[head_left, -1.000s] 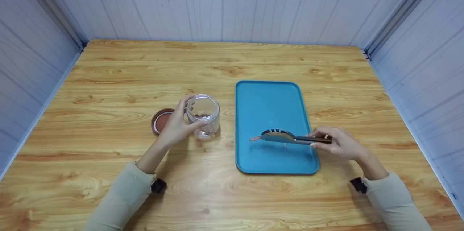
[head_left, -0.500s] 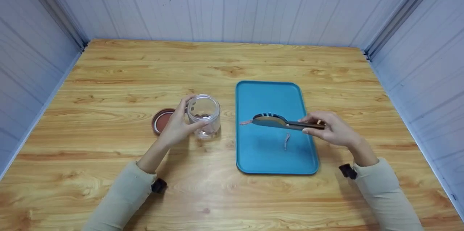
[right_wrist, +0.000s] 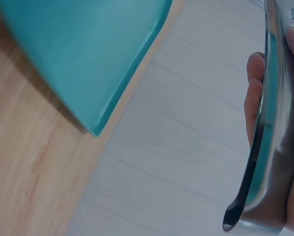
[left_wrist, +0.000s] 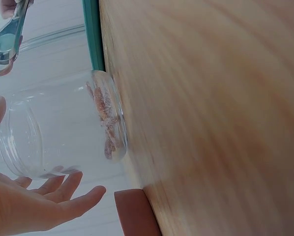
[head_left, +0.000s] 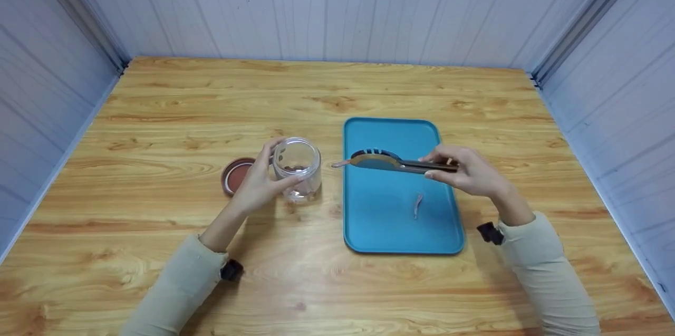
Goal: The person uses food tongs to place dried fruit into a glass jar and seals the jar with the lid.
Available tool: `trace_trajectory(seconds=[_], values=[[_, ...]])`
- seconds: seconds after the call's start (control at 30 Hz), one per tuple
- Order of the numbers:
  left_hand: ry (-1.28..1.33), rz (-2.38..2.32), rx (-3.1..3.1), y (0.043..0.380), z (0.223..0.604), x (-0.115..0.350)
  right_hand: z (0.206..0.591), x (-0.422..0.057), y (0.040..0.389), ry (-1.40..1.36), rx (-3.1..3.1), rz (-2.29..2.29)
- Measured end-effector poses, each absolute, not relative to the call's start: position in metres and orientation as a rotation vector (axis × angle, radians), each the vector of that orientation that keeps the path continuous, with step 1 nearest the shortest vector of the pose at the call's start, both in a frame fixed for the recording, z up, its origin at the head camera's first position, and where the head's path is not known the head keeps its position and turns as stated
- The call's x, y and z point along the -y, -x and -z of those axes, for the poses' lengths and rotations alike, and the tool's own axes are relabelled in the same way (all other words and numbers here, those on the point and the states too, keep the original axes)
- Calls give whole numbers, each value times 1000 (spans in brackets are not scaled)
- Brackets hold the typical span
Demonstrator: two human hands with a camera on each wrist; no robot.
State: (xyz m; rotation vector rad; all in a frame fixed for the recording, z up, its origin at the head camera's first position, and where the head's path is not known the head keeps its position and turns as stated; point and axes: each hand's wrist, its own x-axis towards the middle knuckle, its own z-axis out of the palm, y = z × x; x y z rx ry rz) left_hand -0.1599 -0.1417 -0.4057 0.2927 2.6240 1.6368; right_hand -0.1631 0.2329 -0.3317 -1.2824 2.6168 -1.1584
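My left hand [head_left: 256,183] holds a clear jar [head_left: 311,182], thumb and fingers on opposite sides of it. The jar stands upright on the table with its mouth uncovered. Several reddish-brown strips [left_wrist: 105,110] lie at its bottom in the left wrist view. My right hand [head_left: 469,170] grips the handles of metal tongs [head_left: 375,161] above the blue tray [head_left: 390,241]. A thin pinkish strip [head_left: 340,164] sticks out of the tongs' tip, reaching past the tray's left edge towards the jar. Another thin strip [head_left: 418,205] lies on the tray.
A reddish-brown lid [head_left: 234,175] rests inner side up on the wooden table [head_left: 295,283], left of the jar and partly behind the left hand. Pale panel walls [head_left: 327,9] stand at the back and both sides.
My right hand has moved left and towards the back, carrying the tongs and the strip from low over the tray to near the jar. The strip on the tray has come into full view.
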Motion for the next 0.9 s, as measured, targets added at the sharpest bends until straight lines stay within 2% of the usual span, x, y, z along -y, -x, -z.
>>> trace_trajectory(seconds=[0.43,0.67,0.9], values=[[-310,-1688,-2583,160,408,141,317,-208,173,1390,-2662,1096],[-298,-1681,-2593,161,408,141,343,-205,194,1419,-2672,1108],[-312,-1681,-2595,161,408,142,346,-190,196,1430,-2683,1088]])
